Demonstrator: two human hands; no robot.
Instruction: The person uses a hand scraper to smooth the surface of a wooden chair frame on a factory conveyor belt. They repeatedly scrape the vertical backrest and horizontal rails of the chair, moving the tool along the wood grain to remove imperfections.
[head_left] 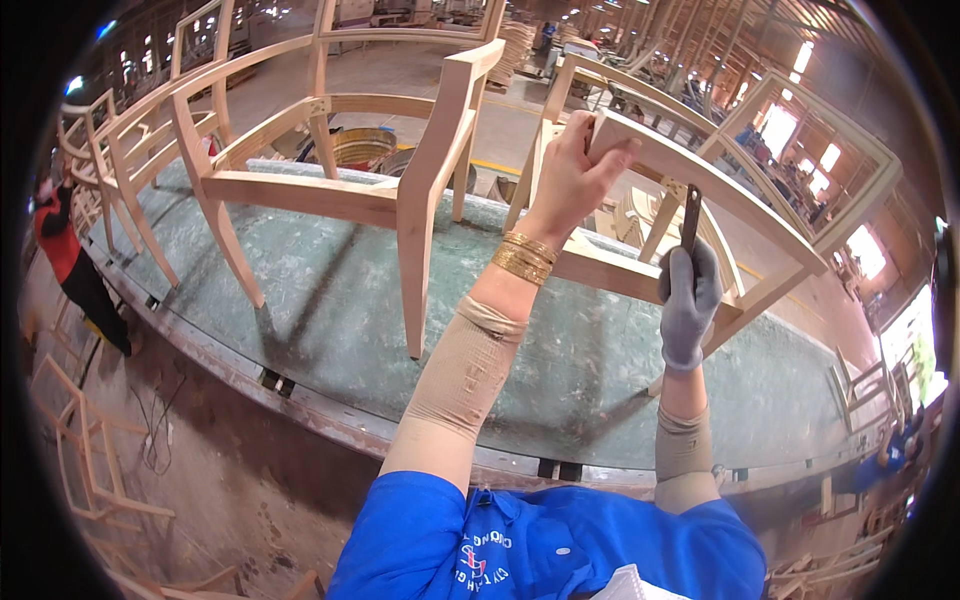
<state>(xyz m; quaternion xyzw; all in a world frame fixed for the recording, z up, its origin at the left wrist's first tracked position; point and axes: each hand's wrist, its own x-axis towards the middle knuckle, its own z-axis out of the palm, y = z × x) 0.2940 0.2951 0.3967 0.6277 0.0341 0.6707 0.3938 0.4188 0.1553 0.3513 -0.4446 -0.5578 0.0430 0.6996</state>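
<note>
Chair [720, 200]: standing on green table [350, 300]; being gripped at one corner by bare left hand [585, 165] with bent fingers. Holding dark tool [691, 215] upright in closed, gloved right hand [690, 300], near chair.

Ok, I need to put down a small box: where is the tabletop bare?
Bare green tabletop shows between the near legs of the nearest chair on the left, and from the gloved right hand toward the table's right end. It is crowded around the bare left hand and the chair it holds, and farther left, where more chairs stand.
</note>
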